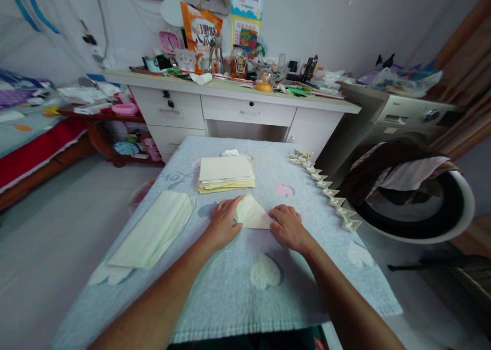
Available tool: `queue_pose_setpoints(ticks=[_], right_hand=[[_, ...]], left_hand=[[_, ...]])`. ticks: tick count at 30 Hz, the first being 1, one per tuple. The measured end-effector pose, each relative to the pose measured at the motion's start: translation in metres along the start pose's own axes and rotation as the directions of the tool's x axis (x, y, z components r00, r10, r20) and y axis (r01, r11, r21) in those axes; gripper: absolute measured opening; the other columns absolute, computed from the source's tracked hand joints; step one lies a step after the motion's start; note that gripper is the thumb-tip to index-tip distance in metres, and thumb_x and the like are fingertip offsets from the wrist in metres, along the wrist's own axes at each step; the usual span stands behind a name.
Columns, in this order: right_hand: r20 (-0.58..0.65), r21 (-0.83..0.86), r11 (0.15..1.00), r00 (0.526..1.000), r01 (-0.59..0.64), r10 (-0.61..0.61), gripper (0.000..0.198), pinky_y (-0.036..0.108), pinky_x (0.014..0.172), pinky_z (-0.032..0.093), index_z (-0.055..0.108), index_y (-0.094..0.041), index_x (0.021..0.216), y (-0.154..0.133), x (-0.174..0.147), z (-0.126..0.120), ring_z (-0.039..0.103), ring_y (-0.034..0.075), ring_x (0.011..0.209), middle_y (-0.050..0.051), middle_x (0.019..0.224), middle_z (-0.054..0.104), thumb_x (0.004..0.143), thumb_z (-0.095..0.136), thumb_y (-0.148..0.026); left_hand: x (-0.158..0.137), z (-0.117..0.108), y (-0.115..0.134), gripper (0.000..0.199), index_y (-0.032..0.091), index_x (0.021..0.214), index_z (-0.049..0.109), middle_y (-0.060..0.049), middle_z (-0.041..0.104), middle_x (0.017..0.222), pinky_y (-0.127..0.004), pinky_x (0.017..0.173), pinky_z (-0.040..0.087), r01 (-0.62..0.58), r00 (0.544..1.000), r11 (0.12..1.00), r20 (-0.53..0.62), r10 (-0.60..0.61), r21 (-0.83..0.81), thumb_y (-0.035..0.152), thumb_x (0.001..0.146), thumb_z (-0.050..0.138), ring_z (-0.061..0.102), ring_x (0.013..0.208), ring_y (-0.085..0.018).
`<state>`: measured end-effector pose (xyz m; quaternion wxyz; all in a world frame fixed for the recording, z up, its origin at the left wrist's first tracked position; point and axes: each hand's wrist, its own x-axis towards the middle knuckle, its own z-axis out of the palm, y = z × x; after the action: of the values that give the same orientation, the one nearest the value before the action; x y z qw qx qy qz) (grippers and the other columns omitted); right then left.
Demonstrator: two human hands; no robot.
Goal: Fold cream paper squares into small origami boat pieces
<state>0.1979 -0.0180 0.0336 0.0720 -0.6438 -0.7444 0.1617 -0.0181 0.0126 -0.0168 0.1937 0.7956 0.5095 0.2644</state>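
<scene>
- A white desk point(249, 109) crowded with small things stands against the wall, and a front-loading washing machine point(399, 109) with its door open is to its right.
- In front of the desk, a pale blue cloth point(230, 283) patterned with hearts covers the work surface.
- Both bare forearms reach in from the lower corners and slant inward, so the hands come near each other at mid-cloth.
- A cream folded paper point(253, 214) lies between them, its peak pointing away from the person.
- The left hand point(225, 218) rests palm down over the paper's left end, fingers stretched forward, thumb at the near side.
- The right hand point(287, 226) is bent at the knuckles, its fingertips at the paper's right corner.
- The hands are apart, both touching the paper; whether either pinches it, I cannot tell.
- Beyond lies a paper stack point(225, 172); long folded sheets point(151, 232) lie to the left, and a row of folded pieces point(330, 192) runs along the right edge.
</scene>
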Motion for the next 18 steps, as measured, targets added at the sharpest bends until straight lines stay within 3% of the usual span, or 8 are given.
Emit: queue_pose_setpoints(ticks=[3, 6, 10, 14, 18], right_hand=[[-0.015, 0.043, 0.997, 0.998, -0.056, 0.057, 0.023, 0.036, 0.083, 0.032, 0.064, -0.02, 0.094, -0.004, 0.002, 0.002, 0.047, 0.026, 0.104, 0.008, 0.107, 0.057, 0.083, 0.049, -0.033], [-0.121, 0.106, 0.99, 0.988, -0.088, 0.101, 0.029, 0.033, 0.079, 0.033, 0.06, -0.018, 0.091, -0.006, 0.006, 0.007, 0.049, 0.025, 0.098, 0.007, 0.1, 0.058, 0.075, 0.062, -0.042], [-0.152, 0.319, 0.948, 0.986, -0.016, 0.067, 0.019, 0.026, 0.065, 0.034, 0.052, -0.019, 0.088, -0.006, 0.012, 0.017, 0.051, 0.015, 0.073, 0.0, 0.079, 0.057, 0.074, 0.06, -0.027], [-0.229, 0.547, 0.829, 0.973, 0.119, 0.011, 0.013, 0.025, 0.063, 0.037, 0.051, -0.02, 0.086, 0.0, 0.019, 0.027, 0.052, 0.014, 0.069, -0.003, 0.075, 0.056, 0.074, 0.055, -0.021], [-0.328, 0.744, 0.639, 0.94, 0.195, 0.095, 0.019, 0.024, 0.059, 0.04, 0.05, -0.02, 0.093, 0.005, 0.028, 0.038, 0.051, 0.013, 0.066, -0.002, 0.081, 0.056, 0.074, 0.054, -0.022]], left_hand=[[0.0, -0.001, 0.002, 0.077, 0.021, 0.14, 0.032, -0.01, 0.05, 0.132, -0.045, 0.106, 0.031, 0.011, 1.0, 0.999, -0.006, -0.011, -0.034, 0.012, 0.069, 0.06, 0.043, 0.124, -0.028], [-0.001, -0.001, 0.003, 0.083, 0.023, 0.143, 0.024, -0.011, 0.045, 0.135, -0.044, 0.107, 0.033, -0.009, 1.0, 0.994, -0.021, 0.007, -0.109, 0.009, 0.068, 0.059, 0.041, 0.127, -0.026], [-0.001, -0.002, 0.004, 0.088, 0.025, 0.145, 0.019, -0.01, 0.043, 0.132, -0.041, 0.108, 0.033, -0.027, 0.998, 0.981, -0.063, 0.015, -0.194, 0.007, 0.068, 0.058, 0.041, 0.127, -0.024], [0.001, -0.007, 0.007, 0.086, 0.025, 0.142, 0.026, -0.009, 0.047, 0.127, -0.042, 0.105, 0.036, 0.003, 0.994, 0.962, -0.104, -0.033, -0.274, 0.008, 0.066, 0.062, 0.046, 0.119, -0.025], [0.001, -0.009, 0.011, 0.08, 0.026, 0.142, 0.028, -0.009, 0.05, 0.127, -0.04, 0.101, 0.04, 0.049, 0.993, 0.877, -0.075, -0.096, -0.477, 0.011, 0.071, 0.061, 0.052, 0.114, -0.024]])
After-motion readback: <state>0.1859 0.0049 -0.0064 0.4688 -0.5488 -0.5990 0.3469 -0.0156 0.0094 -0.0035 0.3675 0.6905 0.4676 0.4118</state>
